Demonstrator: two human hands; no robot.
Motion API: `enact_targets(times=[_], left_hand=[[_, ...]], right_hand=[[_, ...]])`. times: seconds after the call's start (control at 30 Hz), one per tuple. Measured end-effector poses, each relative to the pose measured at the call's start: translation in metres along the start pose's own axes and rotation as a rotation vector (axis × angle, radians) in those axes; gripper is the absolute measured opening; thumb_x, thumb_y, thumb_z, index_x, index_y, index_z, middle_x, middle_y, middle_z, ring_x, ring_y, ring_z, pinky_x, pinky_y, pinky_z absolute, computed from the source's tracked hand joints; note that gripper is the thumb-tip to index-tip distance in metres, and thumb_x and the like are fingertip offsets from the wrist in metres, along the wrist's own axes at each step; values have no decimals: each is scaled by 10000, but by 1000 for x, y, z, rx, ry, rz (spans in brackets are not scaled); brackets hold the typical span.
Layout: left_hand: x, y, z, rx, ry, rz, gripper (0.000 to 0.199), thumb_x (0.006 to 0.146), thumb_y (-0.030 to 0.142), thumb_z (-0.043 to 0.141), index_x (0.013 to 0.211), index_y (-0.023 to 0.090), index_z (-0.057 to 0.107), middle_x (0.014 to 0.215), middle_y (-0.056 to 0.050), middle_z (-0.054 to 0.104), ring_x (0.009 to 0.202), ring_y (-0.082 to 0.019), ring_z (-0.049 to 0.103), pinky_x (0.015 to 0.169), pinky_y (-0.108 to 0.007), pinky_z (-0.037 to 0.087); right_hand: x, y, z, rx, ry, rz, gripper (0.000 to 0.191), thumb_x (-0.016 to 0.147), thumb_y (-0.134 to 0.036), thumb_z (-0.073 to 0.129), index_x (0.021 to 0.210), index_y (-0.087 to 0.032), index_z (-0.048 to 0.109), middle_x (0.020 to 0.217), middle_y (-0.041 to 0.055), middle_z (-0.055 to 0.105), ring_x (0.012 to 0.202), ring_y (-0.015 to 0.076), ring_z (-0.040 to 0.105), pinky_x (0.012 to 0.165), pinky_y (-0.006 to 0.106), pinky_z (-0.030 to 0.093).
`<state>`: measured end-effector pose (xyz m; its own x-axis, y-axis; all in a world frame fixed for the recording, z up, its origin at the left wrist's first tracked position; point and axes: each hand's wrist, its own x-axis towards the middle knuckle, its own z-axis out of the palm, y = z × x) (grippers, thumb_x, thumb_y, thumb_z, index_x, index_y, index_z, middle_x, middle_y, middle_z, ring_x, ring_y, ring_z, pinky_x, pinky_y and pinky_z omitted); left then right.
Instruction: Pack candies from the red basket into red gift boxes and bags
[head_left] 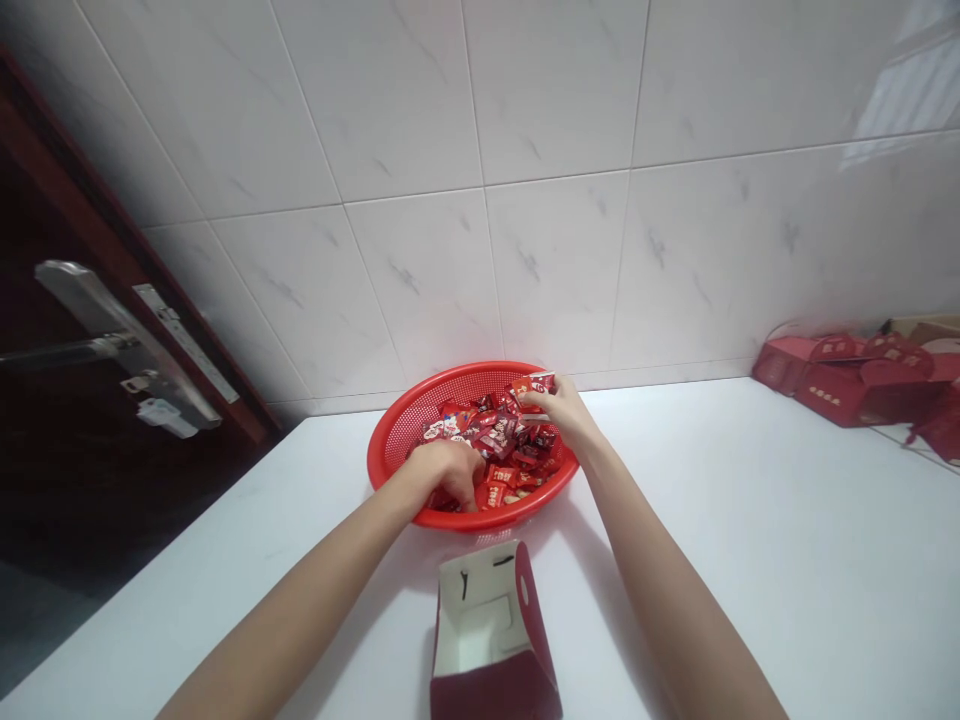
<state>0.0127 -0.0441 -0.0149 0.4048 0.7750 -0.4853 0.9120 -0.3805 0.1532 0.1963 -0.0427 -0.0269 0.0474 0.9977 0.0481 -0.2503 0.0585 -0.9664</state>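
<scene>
A round red plastic basket with a mesh wall holds many wrapped candies in red and dark red wrappers. My left hand reaches down into its near left part, fingers bent among the candies; what they grip, if anything, is hidden. At the basket's right side, my right hand is closed on red candy packets, held above the pile near the rim. In front of the basket stands an open dark red cardboard box, white inside, with nothing seen in it.
Several red gift boxes stand at the far right against the tiled wall. A dark door with a metal handle is on the left, beyond the edge of the white table.
</scene>
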Motion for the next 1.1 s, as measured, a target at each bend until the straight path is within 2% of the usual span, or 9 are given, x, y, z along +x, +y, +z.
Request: enact_targets(times=[0.13,0.23,0.37,0.43,0.6,0.73,0.83,1.1], left_hand=[[8,1,7,124,31,-28,380,421,398,841,360,202,522,353,-12,483,401,-150,449,545,-309,459],[13,1,11,171,71,-37,468,422,402,847,310,207,436,332,-18,415,429,-181,472,593,-351,484],[15,-1,13,186,40,-40,427,428,345,831,331,216,435,353,-23,405,536,-249,559,637,-371,480],[13,-5,10,162,50,-18,358,422,280,818,379,214,469,404,-18,448,565,-249,563,637,-362,466],[7,-15,-4,-119,87,133,81,552,225,689,629,206,676,572,18,593,577,-182,543,592,-282,407],[6,-16,-11,-443,246,303,185,667,310,657,779,174,715,730,11,682,706,-176,598,667,-262,438],[6,-14,-11,-630,267,341,243,688,345,698,842,157,709,859,-29,735,796,-198,639,726,-283,477],[7,-12,-10,-805,373,396,320,718,369,738,937,139,698,957,-61,750,944,-252,679,851,-353,529]], right_hand=[[0,-1,0,-2,-6,-3,243,628,-144,701,824,-208,573,775,-23,695,668,155,669,591,293,596],[0,-1,0,-4,-3,-5,246,625,-144,700,826,-206,574,764,-26,688,660,153,665,591,295,592],[1,1,0,-7,-10,-17,246,623,-149,699,825,-212,575,761,-27,683,674,162,667,592,299,592],[1,1,0,-7,-8,-19,243,625,-148,699,826,-212,577,759,-29,677,677,161,666,589,296,593],[0,1,1,-10,8,-15,238,628,-141,704,816,-205,573,765,-23,674,693,158,670,589,283,595],[1,1,1,2,-15,-27,253,629,-158,707,838,-211,574,779,-18,696,726,169,687,598,283,599],[1,1,1,7,-8,-27,262,623,-162,712,838,-208,570,785,-14,699,739,180,694,606,302,608],[2,3,1,19,-7,-41,237,634,-159,705,831,-211,584,786,-9,711,726,175,695,600,286,601]])
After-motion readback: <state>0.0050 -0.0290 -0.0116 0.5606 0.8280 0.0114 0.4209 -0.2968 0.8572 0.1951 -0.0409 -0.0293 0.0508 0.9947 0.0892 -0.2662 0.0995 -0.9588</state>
